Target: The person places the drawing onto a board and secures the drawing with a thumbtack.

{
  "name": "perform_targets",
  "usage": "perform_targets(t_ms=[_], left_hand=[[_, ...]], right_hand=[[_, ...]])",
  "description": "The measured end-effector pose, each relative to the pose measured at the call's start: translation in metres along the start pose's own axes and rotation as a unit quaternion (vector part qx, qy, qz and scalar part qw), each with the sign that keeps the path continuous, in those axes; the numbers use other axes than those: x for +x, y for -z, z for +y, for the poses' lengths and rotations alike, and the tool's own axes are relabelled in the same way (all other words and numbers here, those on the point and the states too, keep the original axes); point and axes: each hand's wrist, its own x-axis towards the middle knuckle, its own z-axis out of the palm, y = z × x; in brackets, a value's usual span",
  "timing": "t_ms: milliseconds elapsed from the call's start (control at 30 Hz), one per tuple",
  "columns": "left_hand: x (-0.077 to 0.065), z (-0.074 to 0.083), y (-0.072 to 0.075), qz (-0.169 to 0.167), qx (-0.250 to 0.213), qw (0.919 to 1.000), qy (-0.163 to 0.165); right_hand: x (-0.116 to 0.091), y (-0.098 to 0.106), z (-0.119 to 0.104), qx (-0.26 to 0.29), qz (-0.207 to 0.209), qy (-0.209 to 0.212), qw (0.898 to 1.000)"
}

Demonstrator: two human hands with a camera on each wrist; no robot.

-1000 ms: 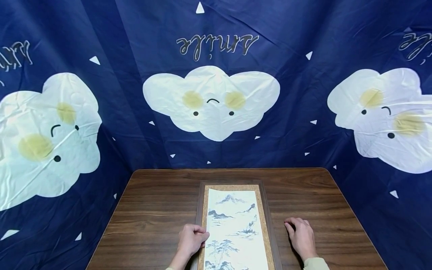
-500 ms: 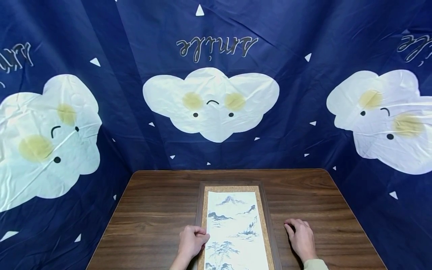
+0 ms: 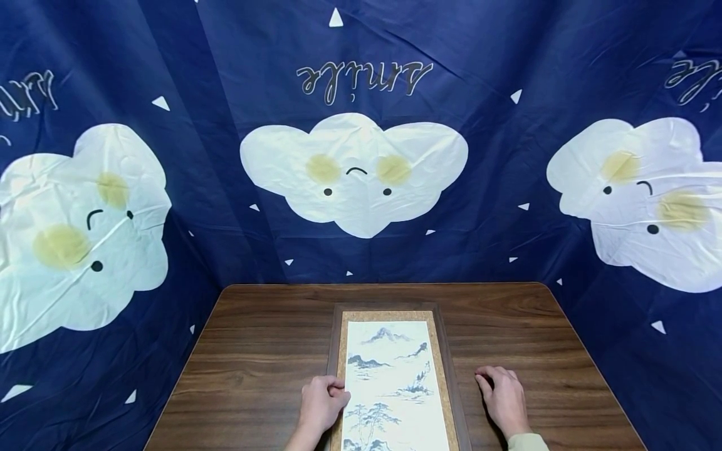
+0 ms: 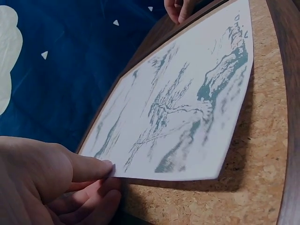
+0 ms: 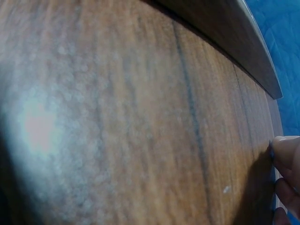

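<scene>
A white paper sheet [image 3: 389, 376] printed with blue-grey mountains and trees lies over a wood-framed cork board [image 3: 442, 376]. My left hand [image 3: 323, 404] pinches the sheet's left edge between thumb and fingers. In the left wrist view, the sheet [image 4: 183, 122] is raised off the cork [image 4: 262, 140] along its near edges and casts a shadow there. My right hand [image 3: 504, 398] rests on the table right of the board, fingers loosely curled, and holds nothing that I can see. Only its fingertips [image 5: 287, 152] show at the right wrist view's edge.
The brown wood-grain table [image 3: 254, 351] extends on both sides of the board. A dark blue curtain [image 3: 496, 188] with white clouds and upside-down lettering surrounds the table at the back and sides. The board's frame [image 5: 225, 33] stands up from the tabletop in the right wrist view.
The sheet's far left corner, curled up a second ago, now lies flatter, and its top edge has come slightly nearer. My left hand keeps its pinch; my right hand stays in place.
</scene>
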Motion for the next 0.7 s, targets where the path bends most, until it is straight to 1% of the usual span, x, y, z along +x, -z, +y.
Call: perform_targets(t_ms=[300, 567, 700], left_hand=[[-0.0005, -0.0014, -0.0024, 0.009, -0.001, 0.9999, -0.011], [-0.0022, -0.0013, -0.0044, 0.014, 0.006, 0.9999, -0.004], [-0.0013, -0.0006, -0.0059, 0.009, 0.013, 0.9999, 0.007]], right_hand=[[-0.0013, -0.0017, 0.0022, -0.002, 0.004, 0.005, 1.000], [-0.0020, -0.0024, 0.0014, -0.002, 0.009, 0.011, 1.000], [-0.0022, -0.0018, 0.0015, -0.002, 0.008, 0.008, 1.000]])
